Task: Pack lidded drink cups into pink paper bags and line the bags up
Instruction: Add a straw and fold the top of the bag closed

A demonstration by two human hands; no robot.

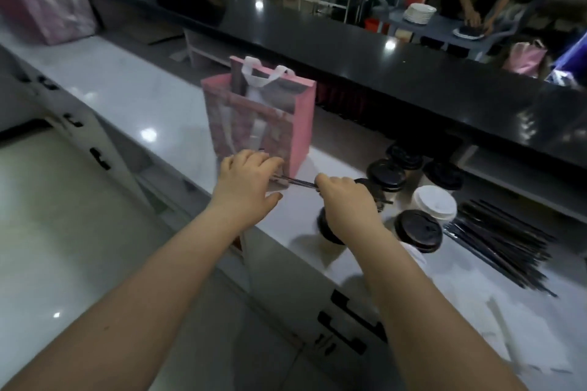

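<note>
Grip clamped on thin black straws [301,182], the right hand [343,197] risked toppling the black-lidded paper cup [327,233] beneath; the grip of the left hand [247,178], by the pink paper bag [263,114], could not be told.

Head view, down onto counter [127,89]
</note>
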